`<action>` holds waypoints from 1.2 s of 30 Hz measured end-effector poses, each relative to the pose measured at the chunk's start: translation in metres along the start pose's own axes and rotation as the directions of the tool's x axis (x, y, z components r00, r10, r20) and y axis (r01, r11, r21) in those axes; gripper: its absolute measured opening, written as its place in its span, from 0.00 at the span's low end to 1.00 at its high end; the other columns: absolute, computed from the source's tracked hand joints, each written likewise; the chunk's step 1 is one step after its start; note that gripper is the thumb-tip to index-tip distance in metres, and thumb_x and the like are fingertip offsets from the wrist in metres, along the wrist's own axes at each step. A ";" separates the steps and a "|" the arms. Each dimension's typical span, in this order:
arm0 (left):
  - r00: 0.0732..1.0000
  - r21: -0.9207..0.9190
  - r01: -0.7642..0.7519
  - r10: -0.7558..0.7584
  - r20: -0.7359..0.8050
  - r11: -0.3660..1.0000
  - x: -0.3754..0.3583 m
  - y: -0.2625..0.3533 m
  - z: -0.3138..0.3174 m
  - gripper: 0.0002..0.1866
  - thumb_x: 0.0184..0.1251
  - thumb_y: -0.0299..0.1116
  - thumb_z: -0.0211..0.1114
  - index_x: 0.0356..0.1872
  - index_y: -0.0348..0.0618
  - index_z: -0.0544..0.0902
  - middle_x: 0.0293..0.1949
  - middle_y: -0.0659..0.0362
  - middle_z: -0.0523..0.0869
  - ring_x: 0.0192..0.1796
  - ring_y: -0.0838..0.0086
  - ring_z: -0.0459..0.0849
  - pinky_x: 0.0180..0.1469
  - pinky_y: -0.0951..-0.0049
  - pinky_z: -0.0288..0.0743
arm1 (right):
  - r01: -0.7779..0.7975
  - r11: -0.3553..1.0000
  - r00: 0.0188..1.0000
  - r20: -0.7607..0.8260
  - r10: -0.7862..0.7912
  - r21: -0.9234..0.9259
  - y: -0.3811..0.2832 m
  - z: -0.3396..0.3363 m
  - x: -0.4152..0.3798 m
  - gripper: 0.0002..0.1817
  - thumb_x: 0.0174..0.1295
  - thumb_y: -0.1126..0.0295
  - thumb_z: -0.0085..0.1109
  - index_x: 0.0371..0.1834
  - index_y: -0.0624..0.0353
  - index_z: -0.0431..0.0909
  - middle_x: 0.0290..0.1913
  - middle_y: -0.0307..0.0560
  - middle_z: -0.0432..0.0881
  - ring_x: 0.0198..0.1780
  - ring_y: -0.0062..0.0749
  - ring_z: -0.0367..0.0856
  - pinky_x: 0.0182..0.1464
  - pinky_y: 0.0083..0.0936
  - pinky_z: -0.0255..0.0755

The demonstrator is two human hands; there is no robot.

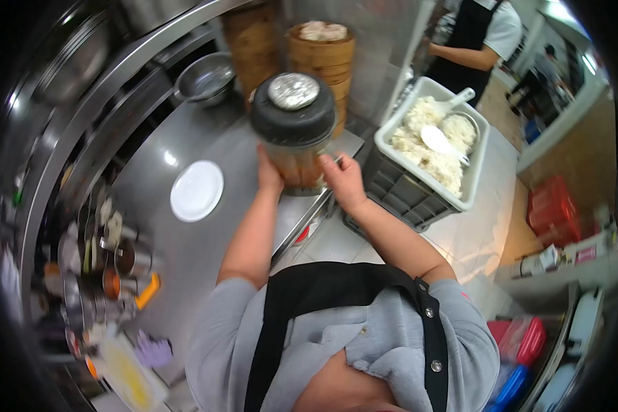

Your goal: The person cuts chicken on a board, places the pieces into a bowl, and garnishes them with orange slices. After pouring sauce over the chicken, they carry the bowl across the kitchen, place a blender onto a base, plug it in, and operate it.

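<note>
A clear blender jar (pixel 296 159) with orange-brown contents stands upright between my hands at the counter's right end. Its wide black lid (pixel 266 118) has crumpled foil (pixel 293 90) over the middle. My left hand (pixel 270 172) is wrapped round the jar's left side, its fingers partly hidden behind it. From the right, my right hand (pixel 347 180) grips the jar, thumb toward its wall. Close behind the jar rises a stack of bamboo steamers (pixel 323 58) with pale food on top. A white plate (pixel 197 191) lies to the left.
A white tub of cooked rice (pixel 426 161) with white scoops rests on a grey crate (pixel 391 182) at right. A metal bowl (pixel 206 77) sits at the back. Pots and an orange handle (pixel 147 292) crowd the left. A co-worker in a black apron (pixel 467 41) stands beyond.
</note>
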State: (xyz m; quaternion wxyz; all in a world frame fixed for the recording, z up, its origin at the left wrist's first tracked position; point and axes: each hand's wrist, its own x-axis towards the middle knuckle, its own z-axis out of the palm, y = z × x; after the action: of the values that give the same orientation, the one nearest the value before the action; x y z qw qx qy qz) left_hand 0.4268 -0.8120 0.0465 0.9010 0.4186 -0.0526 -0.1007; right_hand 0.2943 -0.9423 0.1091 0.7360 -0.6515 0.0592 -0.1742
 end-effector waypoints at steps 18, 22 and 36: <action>0.963 0.237 0.106 -0.159 0.219 0.966 -0.087 -0.037 0.042 0.22 0.77 0.45 0.50 0.62 0.40 0.73 0.58 0.55 0.80 0.57 0.64 0.80 0.60 0.62 0.75 | -0.031 0.983 0.999 0.002 0.032 0.179 -0.021 -0.085 -0.081 0.11 0.66 0.65 0.65 0.40 0.64 0.83 0.34 0.32 0.81 0.36 0.12 0.73 0.39 0.16 0.71; 0.914 0.337 0.098 -0.219 0.342 0.936 -0.131 -0.083 0.070 0.22 0.78 0.43 0.50 0.63 0.39 0.73 0.59 0.54 0.79 0.58 0.64 0.80 0.61 0.61 0.74 | 0.013 0.992 0.985 -0.175 0.010 0.125 -0.071 -0.160 -0.148 0.11 0.66 0.66 0.64 0.40 0.65 0.84 0.31 0.33 0.83 0.34 0.13 0.76 0.37 0.17 0.73; 0.524 0.274 0.338 -0.422 0.740 0.900 -0.289 -0.217 0.418 0.43 0.74 0.68 0.35 0.75 0.40 0.58 0.75 0.54 0.61 0.76 0.64 0.58 0.76 0.62 0.49 | 0.293 0.956 0.802 -0.540 -0.255 -0.017 -0.231 -0.444 -0.286 0.17 0.65 0.56 0.66 0.29 0.57 0.76 0.18 0.28 0.66 0.18 0.12 0.56 0.20 0.15 0.50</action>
State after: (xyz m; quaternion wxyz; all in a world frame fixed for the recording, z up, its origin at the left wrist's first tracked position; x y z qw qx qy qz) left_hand 0.0406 -1.1939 0.1465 0.7203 0.3757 -0.3526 -0.4644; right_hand -0.1532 -1.2840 0.2315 0.6782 -0.5533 0.1619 -0.4558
